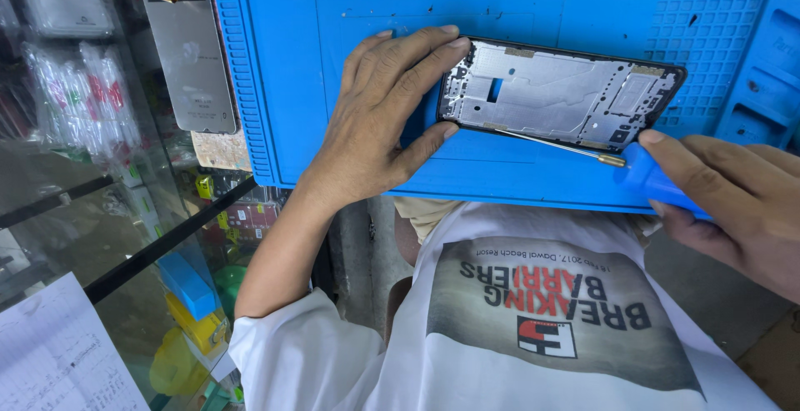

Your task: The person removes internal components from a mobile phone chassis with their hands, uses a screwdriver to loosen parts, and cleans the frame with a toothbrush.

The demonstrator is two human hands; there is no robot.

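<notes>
Phone frame held down on the blue mat.
Left hand (379, 115) pins the frame (558, 94); right hand (733, 194) grips a screwdriver (646, 174), tip at its near edge.

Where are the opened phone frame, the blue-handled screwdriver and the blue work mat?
phone frame (560, 94), head view, bare metal middle.
screwdriver (654, 179), head view, blue handle.
work mat (350, 3), head view, bare flat surface.
</notes>
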